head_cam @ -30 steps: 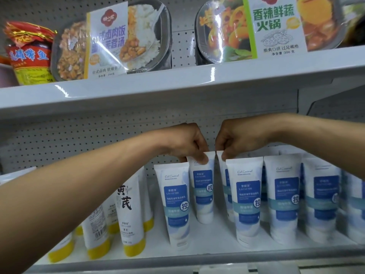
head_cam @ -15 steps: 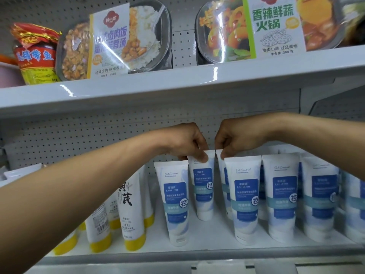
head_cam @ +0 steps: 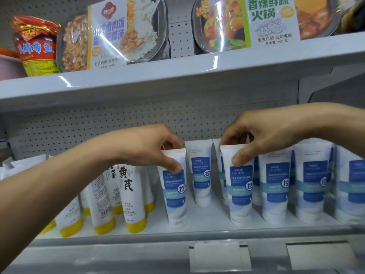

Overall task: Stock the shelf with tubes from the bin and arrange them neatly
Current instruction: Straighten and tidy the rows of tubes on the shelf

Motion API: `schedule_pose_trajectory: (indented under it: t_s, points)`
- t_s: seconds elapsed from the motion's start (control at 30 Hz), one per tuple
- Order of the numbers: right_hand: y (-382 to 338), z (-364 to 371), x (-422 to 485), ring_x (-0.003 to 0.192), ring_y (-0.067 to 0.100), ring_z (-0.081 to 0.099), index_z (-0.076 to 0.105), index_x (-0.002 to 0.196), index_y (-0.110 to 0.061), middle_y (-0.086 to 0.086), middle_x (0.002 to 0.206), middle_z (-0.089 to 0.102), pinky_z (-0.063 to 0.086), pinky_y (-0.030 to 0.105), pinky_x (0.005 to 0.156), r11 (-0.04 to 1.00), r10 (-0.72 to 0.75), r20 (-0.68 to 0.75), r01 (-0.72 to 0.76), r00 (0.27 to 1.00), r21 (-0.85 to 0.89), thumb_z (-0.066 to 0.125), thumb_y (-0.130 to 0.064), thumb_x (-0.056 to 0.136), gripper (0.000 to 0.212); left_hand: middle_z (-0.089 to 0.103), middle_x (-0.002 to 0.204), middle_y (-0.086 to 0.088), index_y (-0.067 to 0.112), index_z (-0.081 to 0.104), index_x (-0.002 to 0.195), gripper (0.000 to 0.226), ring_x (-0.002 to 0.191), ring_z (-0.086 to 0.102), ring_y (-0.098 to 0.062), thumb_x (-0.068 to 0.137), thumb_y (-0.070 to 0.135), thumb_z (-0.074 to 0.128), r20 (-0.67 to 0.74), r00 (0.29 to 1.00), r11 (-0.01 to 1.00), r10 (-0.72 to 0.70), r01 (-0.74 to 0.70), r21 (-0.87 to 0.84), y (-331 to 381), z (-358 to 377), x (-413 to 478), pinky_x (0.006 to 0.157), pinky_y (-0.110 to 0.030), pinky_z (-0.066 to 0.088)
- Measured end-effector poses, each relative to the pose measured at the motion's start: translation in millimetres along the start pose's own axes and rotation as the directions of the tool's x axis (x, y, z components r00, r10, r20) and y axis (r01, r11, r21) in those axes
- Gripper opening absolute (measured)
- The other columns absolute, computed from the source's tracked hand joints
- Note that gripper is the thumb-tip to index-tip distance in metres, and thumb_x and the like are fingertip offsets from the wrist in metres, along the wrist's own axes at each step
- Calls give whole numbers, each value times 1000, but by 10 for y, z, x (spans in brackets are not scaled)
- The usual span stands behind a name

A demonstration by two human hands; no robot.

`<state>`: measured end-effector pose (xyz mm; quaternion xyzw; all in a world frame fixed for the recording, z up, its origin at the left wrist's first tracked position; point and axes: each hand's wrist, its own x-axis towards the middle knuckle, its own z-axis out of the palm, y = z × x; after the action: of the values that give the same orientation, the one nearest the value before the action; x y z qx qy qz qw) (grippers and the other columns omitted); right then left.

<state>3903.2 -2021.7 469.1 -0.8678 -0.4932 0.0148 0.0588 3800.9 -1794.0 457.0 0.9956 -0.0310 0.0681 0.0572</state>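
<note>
White tubes with blue labels stand cap-down in rows on the lower shelf (head_cam: 197,228). My left hand (head_cam: 152,147) pinches the top of the front-left blue tube (head_cam: 175,196). My right hand (head_cam: 254,135) pinches the top of the front tube (head_cam: 240,194) one column to the right. A tube in the back row (head_cam: 200,175) stands free between my hands. More blue-labelled tubes (head_cam: 312,184) fill the shelf to the right. The bin is out of view.
White tubes with yellow caps (head_cam: 130,196) crowd the shelf's left part. Above, the upper shelf (head_cam: 177,76) carries boxed ready meals (head_cam: 110,34) and a red packet (head_cam: 35,46). Pegboard backs the shelves. Price-tag holders (head_cam: 215,256) line the front rail.
Both hands moved forward from the back-row tubes onto the front-row tubes. The camera view came closer to the shelf.
</note>
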Motion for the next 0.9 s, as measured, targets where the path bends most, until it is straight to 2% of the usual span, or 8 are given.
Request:
schedule_pose_trajectory:
  t_s: [0.13,0.3,0.43,0.7,0.9]
  points:
    - [12,94,38,77,-2,68,70,99,-30,-20,89,73,58,25,75,998,37,-39,-39,999,-47,69,-36,85,15,72,82,16,27,72,91,11,71,67,-3,81,28,76,-22,1000,998,12,-13,-55,-15,116,80,64,-23,57]
    - [11,102,35,74,-1,68,69,91,-30,-20,85,72,58,27,74,998,44,-37,-45,998,-34,69,-35,85,7,76,90,4,16,74,98,17,81,72,-15,82,19,75,-31,997,976,66,-71,-204,103,173,181,67,-31,61]
    - [10,112,26,75,0,68,68,89,-31,-20,85,72,57,26,73,999,43,-35,-45,998,-29,69,-36,86,6,75,90,1,13,74,96,16,78,72,-13,82,19,76,-46,995,970,92,-100,-223,259,223,291,65,-28,61]
    - [-1,121,19,78,1,68,69,94,-30,-18,88,72,58,31,77,998,46,-46,-48,998,-33,68,-36,86,10,75,87,-2,14,74,92,13,77,72,-18,80,18,77,-53,992,961,116,-125,-248,335,240,327,68,-36,62]
    - [11,121,44,77,3,68,68,89,-30,-17,85,72,59,34,76,998,46,-56,-48,997,-46,69,-36,85,8,75,88,-1,15,73,92,12,76,71,-14,81,18,77,-59,992,957,111,-122,-263,355,250,332,65,-29,61]
